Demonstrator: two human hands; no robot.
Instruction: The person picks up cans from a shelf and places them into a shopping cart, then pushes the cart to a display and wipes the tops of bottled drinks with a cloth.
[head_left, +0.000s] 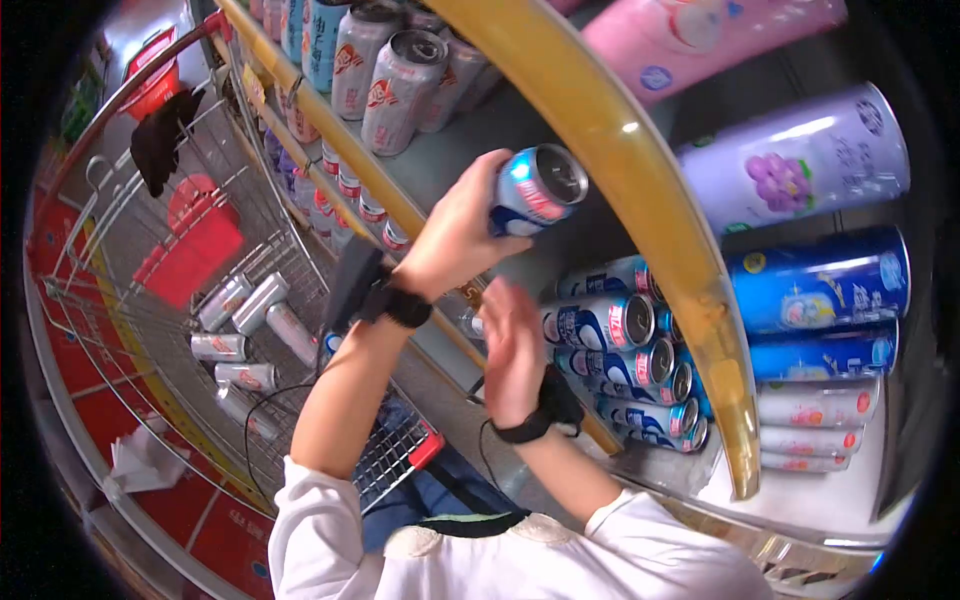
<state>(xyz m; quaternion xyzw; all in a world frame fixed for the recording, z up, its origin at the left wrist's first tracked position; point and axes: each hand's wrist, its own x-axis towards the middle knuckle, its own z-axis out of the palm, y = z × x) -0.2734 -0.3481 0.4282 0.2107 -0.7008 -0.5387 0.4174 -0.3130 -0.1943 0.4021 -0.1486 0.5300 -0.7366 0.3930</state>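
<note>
A blue and silver drink can [538, 190] with a pink label is held in my left hand [465, 225], its fingers wrapped around the side. The can is tilted, and its top faces up and right, in front of the shelf. Just below it, my right hand [512, 345] is slightly blurred, with its fingers stretched out and nothing in them. Close to its right, several matching blue and silver cans [598, 325] lie on their sides in a stack on the shelf. Each wrist wears a black band with a dark device.
A wire shopping cart [110, 310] stands at left, with several silver cans [245, 375] lying in it and a red seat flap [190, 262]. White cans [403, 92] stand on the shelf at the top. A yellow shelf edge [640, 180] curves past purple cans [795, 165] and blue cans [820, 280].
</note>
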